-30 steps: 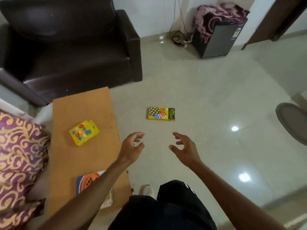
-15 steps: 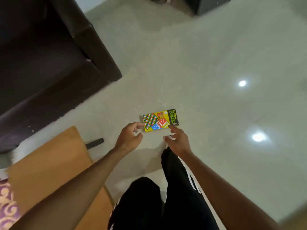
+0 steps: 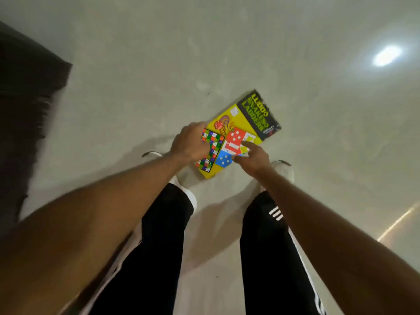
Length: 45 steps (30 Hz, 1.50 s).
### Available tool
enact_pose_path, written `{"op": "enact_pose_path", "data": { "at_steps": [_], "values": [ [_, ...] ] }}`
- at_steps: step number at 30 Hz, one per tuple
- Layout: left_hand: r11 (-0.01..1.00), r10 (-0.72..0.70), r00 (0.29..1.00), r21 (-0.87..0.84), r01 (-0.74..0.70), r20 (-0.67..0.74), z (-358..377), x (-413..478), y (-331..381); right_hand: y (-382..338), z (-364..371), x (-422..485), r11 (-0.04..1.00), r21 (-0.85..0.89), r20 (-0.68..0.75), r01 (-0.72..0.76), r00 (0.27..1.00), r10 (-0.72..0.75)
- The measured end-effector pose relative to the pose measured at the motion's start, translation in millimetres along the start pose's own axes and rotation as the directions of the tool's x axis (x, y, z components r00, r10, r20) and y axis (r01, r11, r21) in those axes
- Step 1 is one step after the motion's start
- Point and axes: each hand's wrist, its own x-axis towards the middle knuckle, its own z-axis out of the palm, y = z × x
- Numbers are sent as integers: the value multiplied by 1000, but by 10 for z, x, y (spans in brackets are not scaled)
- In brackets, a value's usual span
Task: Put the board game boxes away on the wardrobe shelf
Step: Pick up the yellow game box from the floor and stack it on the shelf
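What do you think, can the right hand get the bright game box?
Probably yes: the right hand touches the game box on top near its edge, nothing lies between, and the left hand grips the opposite side.

Yellow board game box (image 3: 244, 122) faces up, skewed, black title end farthest.

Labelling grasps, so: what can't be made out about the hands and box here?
Head view:
Left hand: fingertips hidden behind its knuckles, curled over the Ludo box edge.
Right hand: pinching or only touching, its palm hides this.
Box underside: lifted or on the floor, unclear.
Sofa: blurred, cut off left.
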Motion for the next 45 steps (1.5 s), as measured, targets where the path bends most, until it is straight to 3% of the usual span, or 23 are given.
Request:
{"op": "enact_pose_path", "data": {
  "at_steps": [5, 8, 12, 16, 20, 26, 31, 35, 45],
  "values": [
    [996, 29, 992, 86, -39, 122, 394, 822, -226, 290, 637, 540, 965, 263, -196, -8, 979, 61],
    [999, 14, 981, 43, -22, 191, 481, 889, -179, 322, 768, 565, 921, 389, -284, 26, 954, 93],
    [996, 34, 979, -89, -17, 201, 414, 863, -256, 181, 553, 282, 910, 407, -344, 77, 936, 74],
    [987, 62, 983, -156, -35, 173, -171, -13, 331, -32, 17, -489, 916, 382, -311, 126, 950, -1],
    [982, 132, 974, -160, -103, 183, -813, -1228, 1104, -206, -640, -1818, 886, 436, -329, 156, 944, -4],
    [969, 244, 935, -97, -226, 258, -1461, -3063, 2118, -193, -1362, -3915, 753, 634, -361, 174, 929, 89],
    [903, 394, 849, 22, -429, 351, -1683, -4374, 2967, 104, -1842, -5402, 693, 673, -473, 258, 871, 135],
    [808, 502, 727, 46, -587, 468, -1467, -5234, 3608, 576, -2095, -6303, 643, 694, -565, 324, 798, 209],
    [544, 594, 405, 23, -839, 695, 67, -6425, 4979, 2148, -2406, -7377, 476, 737, -676, 480, 509, 533]
  ]
}}
